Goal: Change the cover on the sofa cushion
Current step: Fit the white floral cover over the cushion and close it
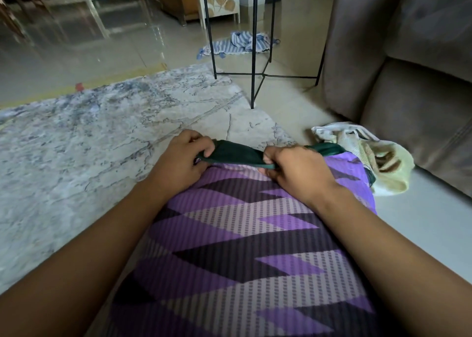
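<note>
Tiled floor (293, 55), seen from above, with both grips at mid-frame. To the left of and beyond the grips a marbled grey-blue rug (89, 145) is spread. To the right of the right-hand grip a grey-brown sofa (408, 68) is seen, well apart from it.

The sofa cushion, in a purple zigzag cover (242, 247), extends from the grips back toward the viewer and lies under both forearms; its far edge is directly beneath the grips.

Beyond the grips stands a black metal-legged side table (253, 55), of which only the legs and lower braces are visible. Just to the right of the right-hand grip, between it and the sofa, a crumpled cream cloth (383, 163) lies on the floor. Far beyond the grips, under the side table, a blue-and-white striped cloth (242, 43) lies on the floor.

A band of dark green fabric (235, 152) is stretched between the two grips along the far edge of the purple cover, and it reappears to the right of the right-hand grip.

The left-hand grip (178, 158) is closed, the fingers being curled over the left end of the green band. The right-hand grip (296, 168) is likewise clamped on the band's lower edge, which is pinched between thumb and curled fingers.
</note>
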The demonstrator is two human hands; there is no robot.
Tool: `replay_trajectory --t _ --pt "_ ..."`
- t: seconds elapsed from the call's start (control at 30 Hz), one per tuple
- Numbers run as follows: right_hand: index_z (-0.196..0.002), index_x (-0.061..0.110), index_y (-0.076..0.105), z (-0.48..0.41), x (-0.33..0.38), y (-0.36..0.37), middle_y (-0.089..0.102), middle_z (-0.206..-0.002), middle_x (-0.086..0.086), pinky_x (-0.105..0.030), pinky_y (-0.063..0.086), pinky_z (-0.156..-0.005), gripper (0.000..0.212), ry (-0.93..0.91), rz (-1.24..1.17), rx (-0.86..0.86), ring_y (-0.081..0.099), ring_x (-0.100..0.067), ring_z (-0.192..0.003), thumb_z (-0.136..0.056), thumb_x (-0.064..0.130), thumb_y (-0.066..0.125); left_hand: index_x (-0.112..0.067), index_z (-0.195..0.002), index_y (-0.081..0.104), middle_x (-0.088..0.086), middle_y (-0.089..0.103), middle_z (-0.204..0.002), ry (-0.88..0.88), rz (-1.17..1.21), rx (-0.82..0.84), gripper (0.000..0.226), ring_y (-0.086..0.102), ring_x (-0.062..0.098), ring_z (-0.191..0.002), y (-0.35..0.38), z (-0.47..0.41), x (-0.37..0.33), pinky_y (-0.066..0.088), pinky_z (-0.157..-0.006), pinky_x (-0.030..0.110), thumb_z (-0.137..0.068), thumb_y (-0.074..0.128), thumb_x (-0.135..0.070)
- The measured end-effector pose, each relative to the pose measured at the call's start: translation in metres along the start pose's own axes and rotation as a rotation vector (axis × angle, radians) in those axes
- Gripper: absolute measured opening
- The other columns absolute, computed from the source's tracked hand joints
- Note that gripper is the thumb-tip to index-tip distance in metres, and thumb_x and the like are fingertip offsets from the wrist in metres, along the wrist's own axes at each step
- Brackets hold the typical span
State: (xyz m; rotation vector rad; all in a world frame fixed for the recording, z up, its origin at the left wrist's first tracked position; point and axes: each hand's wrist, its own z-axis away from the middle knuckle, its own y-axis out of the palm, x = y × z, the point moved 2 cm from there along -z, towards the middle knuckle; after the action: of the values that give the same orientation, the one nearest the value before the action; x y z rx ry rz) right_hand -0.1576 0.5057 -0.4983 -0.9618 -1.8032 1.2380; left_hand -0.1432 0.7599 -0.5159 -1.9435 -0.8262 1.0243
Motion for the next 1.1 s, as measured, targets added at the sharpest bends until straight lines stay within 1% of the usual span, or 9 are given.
replay_trajectory --t 0.17,0.33,0.4,0.47,0.57,0.83,0.93,1.0,1.1 --pt "-0.098 0.028 0.058 0.004 -0.009 -0.007 0.069 -0.082 0.002 -0.031 0.034 -0.062 0.033 0.001 0.084 -0.142 0.066 -0.026 -0.083 -0.092 0.060 0.052 -0.008 -0.078 0.056 0.006 0.059 -0.078 0.055 -0.193 -0.116 0.017 0.054 0.020 -0.068 -0.018 0.004 0.008 0.037 -0.059 0.028 -0.093 0.051 -0.015" --pt "-0.112 0.036 0.061 0.009 -0.064 -0.016 0.065 -0.112 0.007 -0.045 0.039 -0.103 0.023 0.075 -0.260 0.209 0.058 -0.021 -0.111 -0.094 0.047 0.053 -0.012 -0.097 0.046 0.008 0.056 -0.061 -0.122 -0.148 -0.140 0.011 0.052 0.024 -0.050 -0.014 0.009 0.014 0.038 -0.050 0.030 -0.100 0.046 -0.022" --pt "-0.111 0.034 0.063 0.012 -0.079 -0.019 0.066 -0.112 0.007 -0.038 0.043 -0.103 0.018 0.085 -0.408 0.310 0.060 -0.017 -0.109 -0.094 0.031 0.063 -0.017 -0.119 0.043 0.001 0.058 -0.062 -0.151 -0.095 -0.119 0.020 0.053 0.018 -0.053 -0.005 0.006 0.008 0.051 -0.072 0.039 -0.100 0.047 -0.018" --pt "-0.105 0.037 0.060 0.009 -0.084 -0.021 0.069 -0.107 0.009 -0.029 0.044 -0.098 0.020 0.079 -0.427 0.382 0.063 -0.012 -0.102 -0.092 0.025 0.068 -0.023 -0.125 0.047 -0.004 0.064 -0.070 -0.167 -0.262 -0.082 0.027 0.060 0.019 -0.068 -0.001 0.004 0.009 0.020 -0.113 0.061 -0.098 0.048 -0.020" --pt "-0.091 0.037 0.056 0.002 -0.076 -0.022 0.068 -0.092 0.010 -0.026 0.046 -0.084 0.020 0.041 -0.251 0.358 0.064 -0.015 -0.091 -0.086 0.029 0.073 -0.029 -0.110 0.056 -0.003 0.066 -0.078 -0.153 -0.492 -0.079 0.022 0.066 0.024 -0.091 -0.004 0.006 0.013 -0.017 -0.106 0.067 -0.093 0.052 -0.016" --pt "-0.081 0.019 0.064 0.025 -0.042 -0.002 0.061 -0.062 -0.002 -0.024 0.032 -0.049 0.009 -0.084 0.195 -0.303 0.060 -0.028 -0.049 -0.076 0.026 0.064 -0.025 -0.085 0.047 0.000 0.059 -0.066 0.012 -0.378 -0.153 0.006 0.057 0.021 -0.062 -0.007 0.009 0.033 0.010 -0.115 0.063 -0.084 0.046 -0.019" --pt "-0.088 0.025 0.062 0.025 -0.051 -0.010 0.065 -0.070 0.000 -0.034 0.044 -0.067 0.026 -0.083 0.192 -0.230 0.066 -0.026 -0.064 -0.078 0.044 0.049 -0.025 -0.087 0.043 0.000 0.055 -0.069 -0.048 -0.267 -0.182 0.006 0.056 0.022 -0.062 -0.005 0.017 0.029 0.051 -0.074 0.040 -0.085 0.045 -0.019" --pt "-0.104 0.031 0.062 0.028 -0.063 -0.013 0.068 -0.087 0.002 -0.041 0.039 -0.083 0.038 -0.045 0.194 -0.098 0.068 -0.024 -0.083 -0.081 0.055 0.045 -0.023 -0.087 0.042 -0.003 0.046 -0.064 -0.107 -0.149 -0.199 0.007 0.049 0.023 -0.055 -0.001 0.022 0.029 0.037 -0.050 0.029 -0.088 0.044 -0.016" --pt "-0.126 0.034 0.055 0.032 -0.079 -0.013 0.062 -0.118 0.003 -0.044 0.033 -0.095 0.058 0.004 0.040 0.150 0.055 -0.026 -0.116 -0.079 0.066 0.041 -0.022 -0.086 0.038 0.011 0.054 -0.071 -0.246 0.072 -0.223 0.026 0.044 0.020 -0.055 0.005 0.024 0.035 0.038 -0.052 0.033 -0.088 0.046 0.002"
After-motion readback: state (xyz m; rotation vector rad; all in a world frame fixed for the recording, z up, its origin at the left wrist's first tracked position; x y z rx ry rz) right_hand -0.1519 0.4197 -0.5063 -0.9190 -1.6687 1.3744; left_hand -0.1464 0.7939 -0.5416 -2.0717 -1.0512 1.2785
